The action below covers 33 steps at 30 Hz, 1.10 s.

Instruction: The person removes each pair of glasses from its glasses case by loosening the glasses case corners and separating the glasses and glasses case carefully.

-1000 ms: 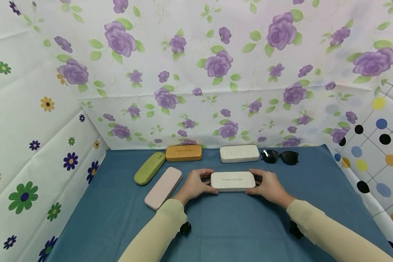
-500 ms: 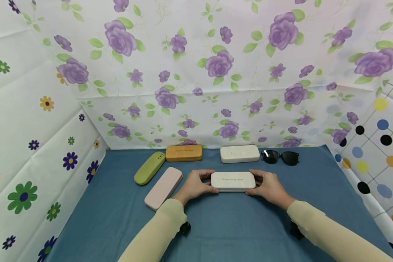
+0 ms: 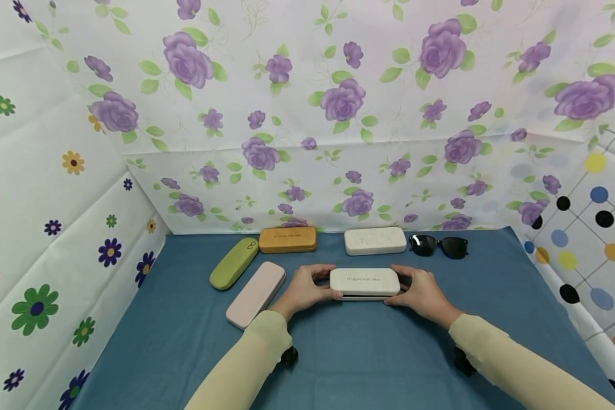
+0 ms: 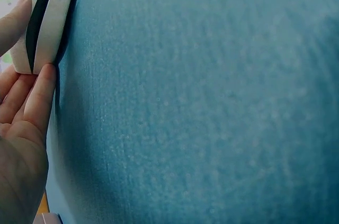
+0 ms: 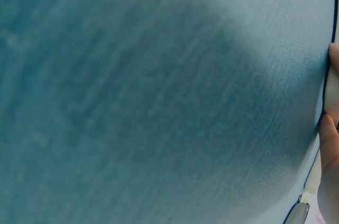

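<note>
A white glasses case (image 3: pixel 365 279) with dark lettering on its lid lies mid-table, between both hands. Its front seam stands slightly parted; in the left wrist view a dark gap runs between the lid and base of the case (image 4: pixel 52 30). My left hand (image 3: pixel 307 286) grips the left end, thumb on the lid's front edge and fingers round the end. At the right end, my right hand (image 3: pixel 424 293) holds the case with thumb in front and fingers behind. Only part of the right hand (image 5: pixel 329 147) shows at the right wrist view's edge.
Left of the hands lie a pink case (image 3: pixel 256 295) and a green case (image 3: pixel 234 263). Along the back stand an orange case (image 3: pixel 287 240), another white case (image 3: pixel 374 241) and dark sunglasses (image 3: pixel 453 247). Blue cloth (image 3: pixel 369 359) covers the table; a floral curtain (image 3: pixel 307 114) rises behind.
The lid of the held white case has lifted slightly at the front, and a dark gap now shows along its seam. Both hands keep their places at its ends.
</note>
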Available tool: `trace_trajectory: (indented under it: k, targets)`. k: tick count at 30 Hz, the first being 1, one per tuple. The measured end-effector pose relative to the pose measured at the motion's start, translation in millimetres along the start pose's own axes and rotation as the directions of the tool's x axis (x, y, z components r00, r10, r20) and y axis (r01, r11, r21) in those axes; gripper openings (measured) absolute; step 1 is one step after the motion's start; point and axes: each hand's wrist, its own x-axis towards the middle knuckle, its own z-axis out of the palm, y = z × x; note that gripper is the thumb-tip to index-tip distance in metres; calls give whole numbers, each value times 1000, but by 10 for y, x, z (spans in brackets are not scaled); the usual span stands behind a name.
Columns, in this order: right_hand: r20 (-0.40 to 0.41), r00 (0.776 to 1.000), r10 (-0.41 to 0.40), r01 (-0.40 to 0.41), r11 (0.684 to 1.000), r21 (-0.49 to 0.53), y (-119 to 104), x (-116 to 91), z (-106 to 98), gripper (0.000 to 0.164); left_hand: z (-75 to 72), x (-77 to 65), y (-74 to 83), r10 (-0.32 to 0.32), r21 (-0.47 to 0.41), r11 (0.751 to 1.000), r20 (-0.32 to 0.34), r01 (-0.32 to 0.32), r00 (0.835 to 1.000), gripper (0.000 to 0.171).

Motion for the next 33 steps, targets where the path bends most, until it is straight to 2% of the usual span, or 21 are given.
trace_trajectory:
  k: [4,10,16,33]
  targets:
    - [1,1000,2,-2,1000,-7,-6,-7,-2,91,-4,-4,-6,0,12,1000,-2,0,1000,72]
    - [4,1000,13,-13,1000,-12,-16,-17,-5,92,0,7,-7,19,-25,1000,-1,-19,1000,66]
    - [5,1000,15,-15,1000,-6,-9,-18,-4,93,-3,24,-21,2,-53,999,2,-2,1000,63]
    - [10,1000,18,-18,1000,-8,-14,-12,-22,96,-35,34,-23,8,-58,998,3,-8,1000,53]
